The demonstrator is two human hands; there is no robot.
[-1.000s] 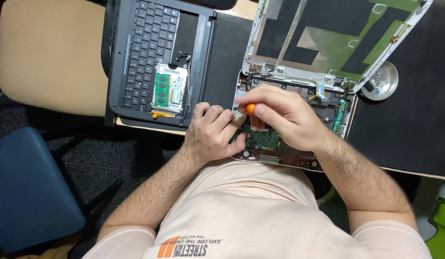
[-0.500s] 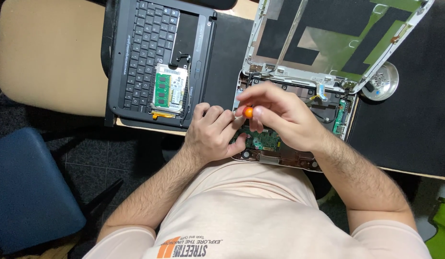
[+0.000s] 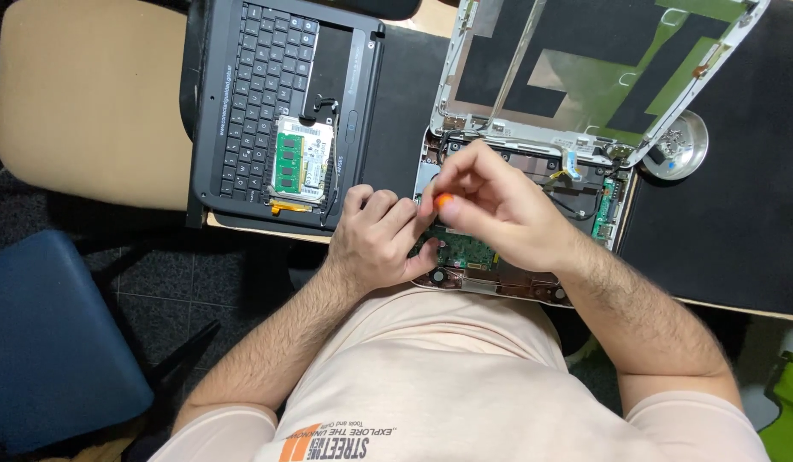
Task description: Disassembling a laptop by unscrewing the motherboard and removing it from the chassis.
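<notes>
Right hand has its grip closed round an orange-handled screwdriver, tip down over the green board in the opened laptop base at the near edge of the counter. Left hand rests curled on the base's left edge, grip holding nothing I can see. Keyboard panel lies left, small metal dish far right.

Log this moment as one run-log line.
left hand: braces on open laptop base | right hand: grips orange-handled screwdriver over circuit board | detached keyboard: left of base
</notes>
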